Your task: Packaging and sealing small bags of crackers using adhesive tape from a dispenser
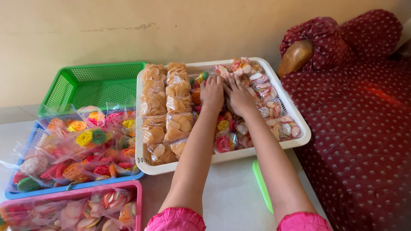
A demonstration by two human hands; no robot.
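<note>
A white plastic basket [299, 128] on the table holds clear bags of crackers: plain round tan ones [167, 111] in two rows on the left, multicoloured ones [227, 137] in the middle, white-and-pink ones [274, 111] on the right. My left hand [212, 92] and my right hand [238, 95] lie side by side, palms down, pressing on the bags in the basket's far middle. Whether the fingers grip a bag I cannot tell. Pink sleeves show at the bottom edge.
An empty green basket [92, 85] stands at the back left. A blue basket [25, 194] with bags of colourful crackers and a pink basket [138, 201] with more bags sit at front left. A green lid edge [262, 184] pokes from under the white basket. A maroon sofa [359, 128] is right.
</note>
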